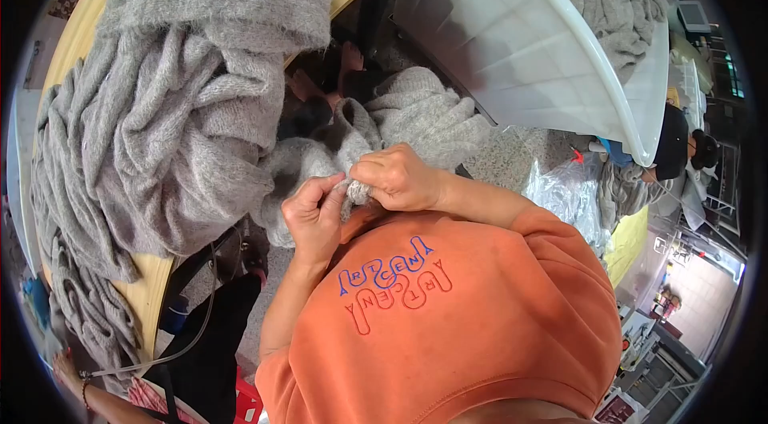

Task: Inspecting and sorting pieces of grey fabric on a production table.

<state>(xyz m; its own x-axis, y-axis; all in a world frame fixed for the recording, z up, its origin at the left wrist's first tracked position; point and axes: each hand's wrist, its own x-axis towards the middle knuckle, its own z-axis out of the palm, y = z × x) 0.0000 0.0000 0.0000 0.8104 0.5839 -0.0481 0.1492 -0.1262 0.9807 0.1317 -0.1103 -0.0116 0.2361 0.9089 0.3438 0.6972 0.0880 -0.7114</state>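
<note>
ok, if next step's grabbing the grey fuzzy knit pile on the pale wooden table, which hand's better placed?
Left, probably: the left hand is nearer the grey fuzzy knit pile; the right hand is farther across. Both pinch light-grey knit fabric, so left would need to let go first.

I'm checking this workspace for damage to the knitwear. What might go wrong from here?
The left hand and right hand pinch the grey knit closely; a hard pull might stretch or snag it.

The heaped grey pile bulges over the edge of the wooden table, so a bump could perhaps make some slide off.
</note>
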